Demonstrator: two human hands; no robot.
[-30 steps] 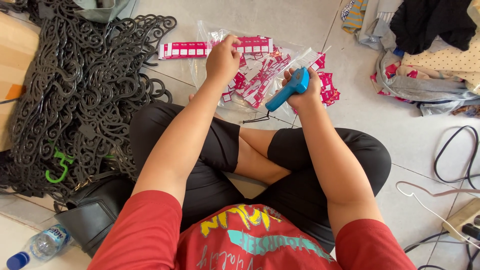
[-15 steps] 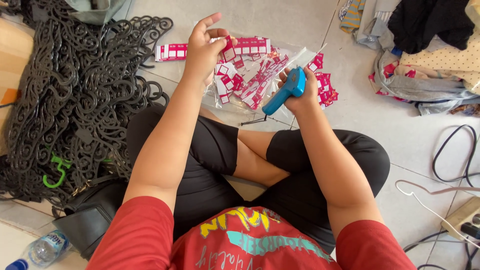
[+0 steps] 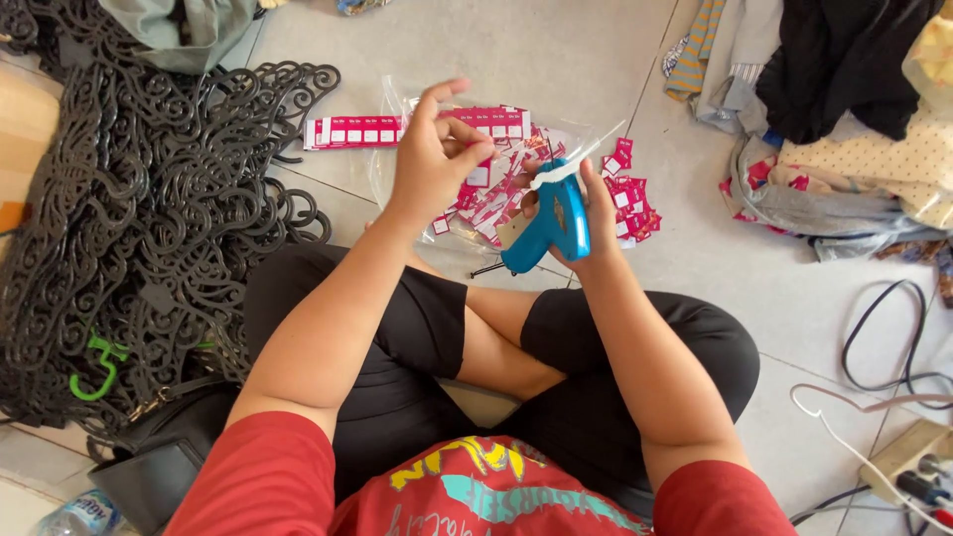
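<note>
Your right hand point(image 3: 576, 213) wraps tight around blue tag gun point(image 3: 548, 223), above your knees. Your left hand point(image 3: 432, 159) pinches 1 small pink tag point(image 3: 478, 175) by edge. Tag looks light, thin, bendy. Gun looks hard; grab handle.

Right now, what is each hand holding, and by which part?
The right hand grips the blue tagging gun by its handle. The left hand pinches a small pink tag at its edge.
</note>
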